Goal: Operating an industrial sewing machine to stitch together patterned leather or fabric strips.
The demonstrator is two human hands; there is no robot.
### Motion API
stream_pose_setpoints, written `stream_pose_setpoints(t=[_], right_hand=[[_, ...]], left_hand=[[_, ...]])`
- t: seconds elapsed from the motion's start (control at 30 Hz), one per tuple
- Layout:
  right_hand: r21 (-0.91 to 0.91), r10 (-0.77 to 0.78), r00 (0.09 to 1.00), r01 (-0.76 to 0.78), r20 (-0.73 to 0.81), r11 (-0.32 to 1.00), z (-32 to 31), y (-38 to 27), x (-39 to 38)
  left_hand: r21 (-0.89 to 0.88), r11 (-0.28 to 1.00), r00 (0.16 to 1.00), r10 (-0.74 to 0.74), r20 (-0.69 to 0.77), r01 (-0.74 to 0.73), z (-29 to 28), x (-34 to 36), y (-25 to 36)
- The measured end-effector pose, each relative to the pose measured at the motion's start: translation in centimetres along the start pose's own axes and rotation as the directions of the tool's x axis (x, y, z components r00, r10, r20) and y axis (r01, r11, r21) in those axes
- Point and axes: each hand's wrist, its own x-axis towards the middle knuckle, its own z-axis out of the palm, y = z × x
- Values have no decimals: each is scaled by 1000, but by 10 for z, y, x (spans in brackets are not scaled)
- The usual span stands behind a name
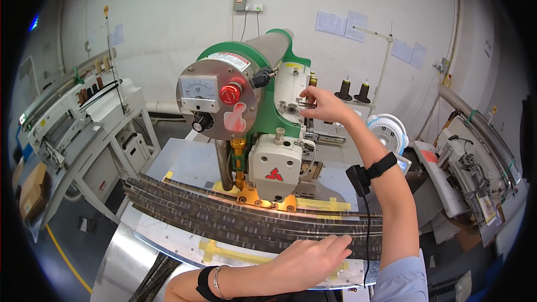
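A sewing machine with a white head (274, 162) and a large green-and-grey cylinder (224, 95) stands in front of me. My right hand (323, 105) reaches up to its top. Thumb and fingers close round a small metal part beside a round metal disc (291, 109); the hand hides most of that part. Low in view, my left hand (316, 260) lies palm down with its fingers stretched over the bundle of dark patterned strips (224, 221). This bundle runs across the table under the machine's lit orange foot (265, 198). Yellow tape (229, 253) shows along the table.
A red stop button (230, 93) and a dial face the front. Thread cones (352, 88) and a white fan (387, 133) stand right of the machine. Other machines fill the far left (84, 112) and far right (475, 162). A black cable (368, 235) hangs from my right wrist.
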Motion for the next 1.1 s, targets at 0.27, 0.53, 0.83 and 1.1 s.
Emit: stream_pose_setpoints(t=[0.27, 0.53, 0.83, 1.1], right_hand=[[-182, -286, 945, 257, -160, 949, 11, -2, -16], [-102, -150, 973, 133, -174, 986, 26, -2, -8], [158, 37, 966, 4, -256, 987, 50, -17, 11], [553, 157, 913, 85, -376, 829, 40, -5, -21]], left_hand=[[-61, 998, 992, 20, -127, -28, -3, 5, 4], [-92, 995, 981, 26, -193, -44, -2, 3, 5], [-257, 966, 969, -87, -232, 25, 1, -4, 10], [-602, 719, 872, -484, -74, 347, -8, -27, 8]])
